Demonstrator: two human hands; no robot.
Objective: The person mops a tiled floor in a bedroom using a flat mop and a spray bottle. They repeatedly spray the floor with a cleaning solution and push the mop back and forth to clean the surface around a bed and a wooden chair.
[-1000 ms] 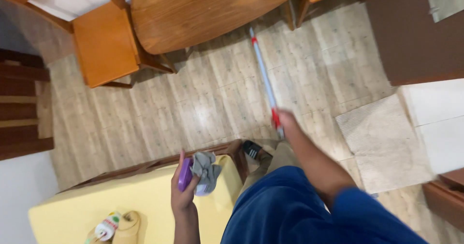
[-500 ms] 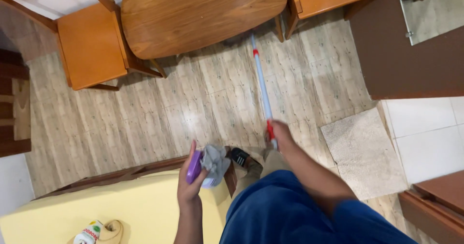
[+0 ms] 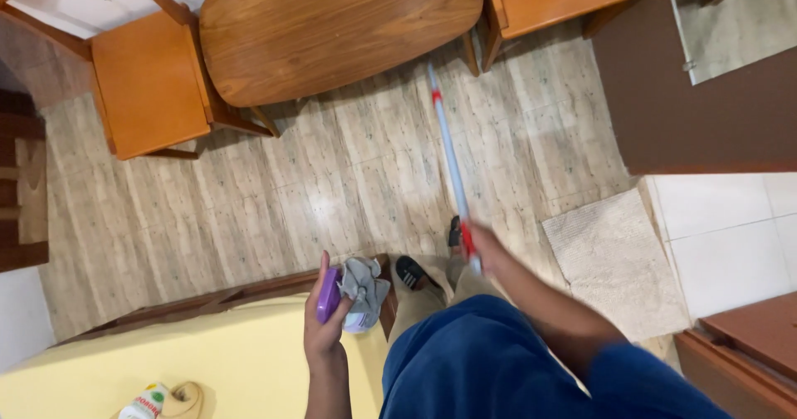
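The right hand [image 3: 486, 249] is closed around the upper end of a long mop pole [image 3: 448, 158] — its long axis runs straight away from the body across the tiled floor [image 3: 274, 195], the far end reaching under the oval wooden table [image 3: 332, 29]. The left hand [image 3: 324, 328] is nearer the body, over the yellow surface [image 3: 191, 361], clasping a purple bottle [image 3: 329, 296] and a grey cloth [image 3: 363, 282].

floor [image 3: 332, 195]: pale wood-look tile | oval wooden table [image 3: 332, 29] | orange wooden chairs [image 3: 149, 83] | yellow bed [image 3: 207, 361] | brown door [image 3: 706, 112]
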